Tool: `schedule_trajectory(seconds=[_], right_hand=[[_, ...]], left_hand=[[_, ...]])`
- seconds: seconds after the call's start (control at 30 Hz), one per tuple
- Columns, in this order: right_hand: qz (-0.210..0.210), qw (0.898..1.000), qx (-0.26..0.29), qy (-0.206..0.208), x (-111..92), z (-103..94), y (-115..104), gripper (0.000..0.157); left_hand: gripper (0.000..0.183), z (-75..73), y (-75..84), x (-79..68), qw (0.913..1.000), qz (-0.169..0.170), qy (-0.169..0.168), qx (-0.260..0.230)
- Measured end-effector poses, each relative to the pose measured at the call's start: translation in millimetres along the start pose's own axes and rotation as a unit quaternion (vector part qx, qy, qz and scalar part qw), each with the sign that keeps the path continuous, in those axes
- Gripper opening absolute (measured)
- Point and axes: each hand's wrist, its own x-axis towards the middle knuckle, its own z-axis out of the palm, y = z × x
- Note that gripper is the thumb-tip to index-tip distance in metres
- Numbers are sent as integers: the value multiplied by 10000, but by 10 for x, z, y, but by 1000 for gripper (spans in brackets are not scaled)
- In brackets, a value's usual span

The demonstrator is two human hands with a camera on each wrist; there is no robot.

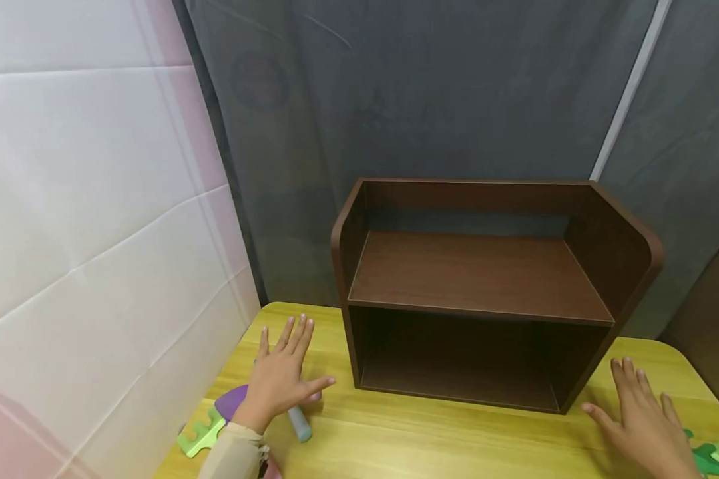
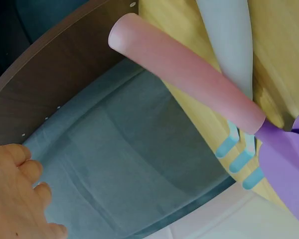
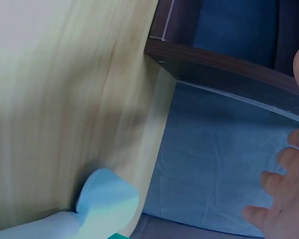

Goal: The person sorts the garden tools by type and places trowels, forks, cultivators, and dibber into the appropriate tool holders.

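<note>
My left hand (image 1: 277, 386), fingers spread and holding nothing, hovers at the left of the table. Below it lie a purple toy shovel (image 1: 230, 401) with a pink handle (image 2: 184, 72) and a toy rake with a grey handle (image 1: 300, 424) and blue-tipped prongs (image 2: 241, 162). In the left wrist view the pink handle crosses over the rake. My right hand (image 1: 647, 422) is also spread and holds nothing, to the right of a dark brown two-tier shelf (image 1: 479, 273). A light blue rounded toy blade (image 3: 108, 199) on a pale handle shows in the right wrist view.
The shelf stands on the yellow wood-grain table (image 1: 383, 432), near its back edge. A light green toy piece (image 1: 202, 434) lies at left, green pieces (image 1: 714, 459) at right. A grey curtain (image 1: 455, 86) hangs behind; white fabric (image 1: 96, 199) borders the left side.
</note>
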Motion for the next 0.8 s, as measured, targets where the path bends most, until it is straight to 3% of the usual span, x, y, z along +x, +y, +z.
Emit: schedule_trajectory(seconds=[0.27, 0.5, 0.8], right_hand=[[-245, 9975, -68, 666, 46, -124, -99, 94], [-85, 9972, 247, 695, 113, -262, -184, 93], [140, 9933, 813, 811, 141, -388, -277, 93]], left_hand=[[108, -110, -18, -31, 9999, -28, 48, -87], [108, -207, -47, -84, 9996, -190, -183, -81], [108, -292, -85, -180, 9992, -335, -175, -106]])
